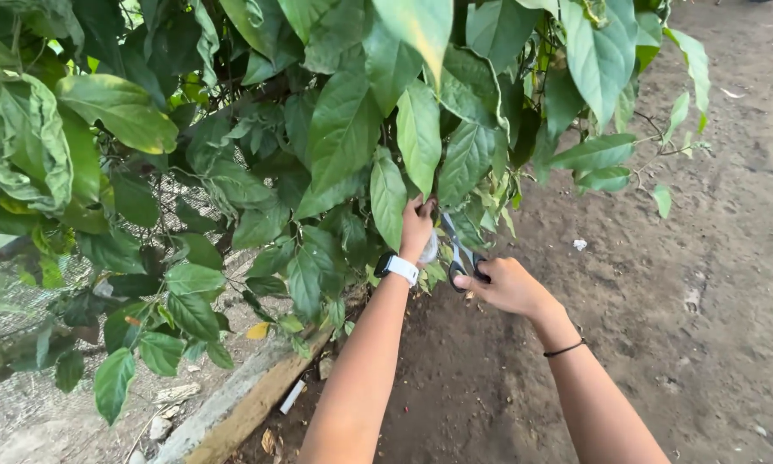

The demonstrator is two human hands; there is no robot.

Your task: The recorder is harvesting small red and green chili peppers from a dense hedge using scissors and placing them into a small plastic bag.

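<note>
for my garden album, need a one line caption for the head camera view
Left hand pinches a leafy shrub stem while the right hand works scissors beside it, above bare soil.

I see soft, even daylight over the whole scene, with no hard shadows on the bare soil (pixel 661 283) to the right of the grip. Above the grip, the upper leaves (pixel 421 129) catch a mild sheen, while the inner foliage (pixel 232 103) to its upper left falls into deep shade. The left hand (pixel 416 228) and the right hand (pixel 507 288) are evenly lit, and the scissors (pixel 459 253) between them read slightly soft. I note mild blur toward the frame corners. The ground below the grip is dim but legible.
</note>
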